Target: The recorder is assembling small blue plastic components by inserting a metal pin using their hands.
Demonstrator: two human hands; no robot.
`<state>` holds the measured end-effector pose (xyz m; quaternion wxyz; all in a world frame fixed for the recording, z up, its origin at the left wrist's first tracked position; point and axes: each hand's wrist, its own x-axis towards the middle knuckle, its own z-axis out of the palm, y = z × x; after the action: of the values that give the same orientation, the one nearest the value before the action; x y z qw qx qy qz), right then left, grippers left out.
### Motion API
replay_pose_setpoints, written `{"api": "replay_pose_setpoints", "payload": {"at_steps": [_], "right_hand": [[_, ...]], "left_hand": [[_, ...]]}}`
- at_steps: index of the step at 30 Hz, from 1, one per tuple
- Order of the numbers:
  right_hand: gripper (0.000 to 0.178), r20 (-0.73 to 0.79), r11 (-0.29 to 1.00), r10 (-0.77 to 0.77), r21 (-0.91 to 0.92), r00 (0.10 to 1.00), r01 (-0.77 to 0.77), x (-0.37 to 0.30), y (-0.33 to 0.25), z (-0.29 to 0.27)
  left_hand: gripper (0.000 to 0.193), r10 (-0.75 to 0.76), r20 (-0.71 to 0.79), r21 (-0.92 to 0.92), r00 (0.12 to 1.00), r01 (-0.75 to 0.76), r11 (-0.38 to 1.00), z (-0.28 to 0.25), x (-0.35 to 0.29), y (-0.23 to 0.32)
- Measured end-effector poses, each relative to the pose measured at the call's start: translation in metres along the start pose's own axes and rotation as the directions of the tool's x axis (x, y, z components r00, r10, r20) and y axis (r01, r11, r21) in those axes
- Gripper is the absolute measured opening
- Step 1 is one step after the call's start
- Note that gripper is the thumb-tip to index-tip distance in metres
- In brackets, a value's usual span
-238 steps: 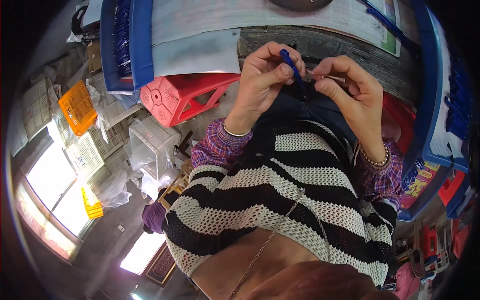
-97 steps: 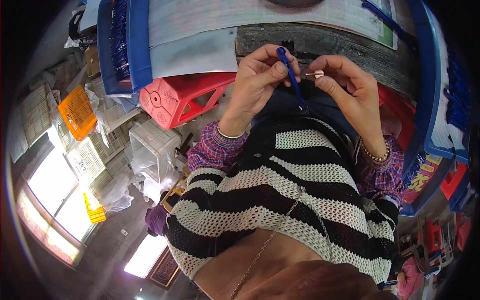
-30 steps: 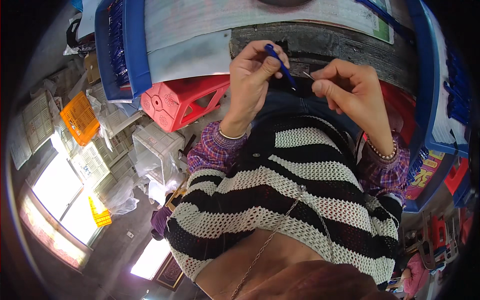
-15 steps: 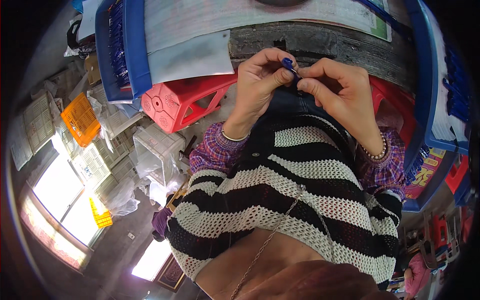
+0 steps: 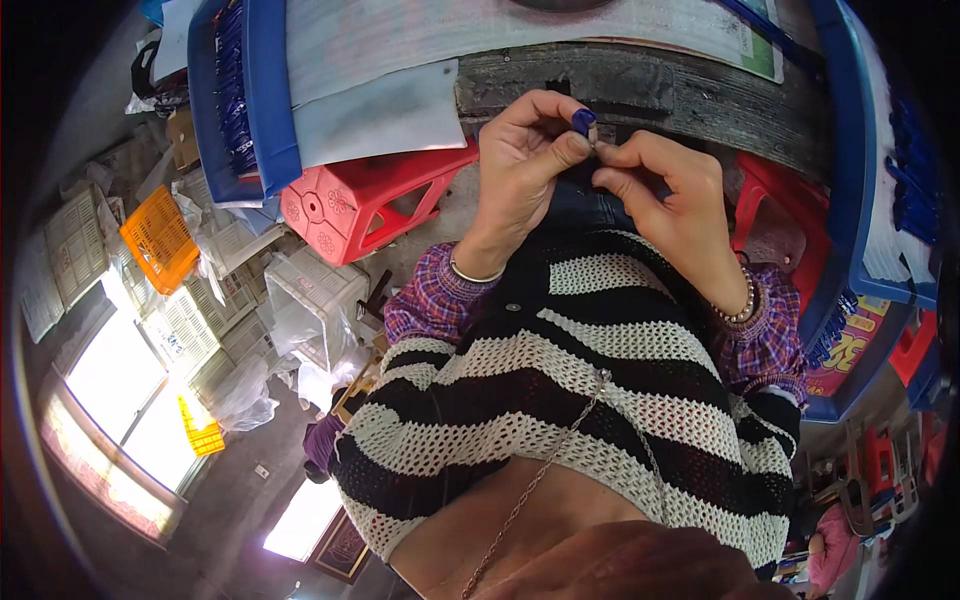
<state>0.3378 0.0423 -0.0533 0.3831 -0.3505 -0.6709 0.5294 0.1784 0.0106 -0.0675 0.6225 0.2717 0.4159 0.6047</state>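
Note:
My left hand (image 5: 525, 160) pinches a small dark blue piece (image 5: 583, 121), glossy and rounded at the top, between thumb and forefinger. Its exact kind does not show. Close against it, my right hand (image 5: 672, 185) has its fingers curled, with the forefinger tip at the lower end of the piece. Something tiny and pale shows between the fingertips, too small to name. Both hands are held in front of my body at the near edge of a worn dark wooden table (image 5: 740, 110).
Blue trays with many dark blue pieces stand at left (image 5: 272, 120) and right (image 5: 862, 200). A pale sheet (image 5: 385, 115) lies on the table. Red stools (image 5: 335, 205) sit below it. Crates, an orange basket (image 5: 160, 238) and plastic bags fill the floor at left.
The blue piece has turned in my left fingers, its long part no longer showing. My right hand has shifted slightly left and down, its thumb drawn back from the piece.

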Motion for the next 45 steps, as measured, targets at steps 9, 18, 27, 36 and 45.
{"api": "replay_pose_setpoints", "payload": {"at_steps": [9,18,27,36,45], "right_hand": [[0.02,0.056,0.856,0.329,0.403,0.943,-0.323,0.003,-0.01,-0.008],[0.019,0.115,0.96,0.177,0.201,0.978,-0.197,0.005,0.005,-0.015],[0.022,0.141,0.837,0.26,0.461,0.955,-0.296,0.003,-0.001,-0.015],[0.02,0.121,0.947,0.253,0.17,0.96,-0.271,0.002,-0.007,-0.017],[0.019,0.086,0.982,0.16,0.092,0.983,-0.168,0.002,-0.01,-0.013]], "left_hand": [[0.023,-0.013,0.069,-0.111,0.998,0.02,0.994,-0.007,0.003,0.004],[0.023,-0.041,0.065,-0.139,0.997,0.05,0.989,-0.01,0.002,0.002],[0.025,-0.054,0.085,-0.143,0.995,0.066,0.988,-0.011,0.0,-0.002],[0.022,-0.065,0.084,-0.049,0.994,0.069,0.996,-0.009,-0.001,-0.002],[0.021,-0.055,0.126,-0.055,0.991,0.062,0.997,-0.009,-0.001,-0.003]]}}
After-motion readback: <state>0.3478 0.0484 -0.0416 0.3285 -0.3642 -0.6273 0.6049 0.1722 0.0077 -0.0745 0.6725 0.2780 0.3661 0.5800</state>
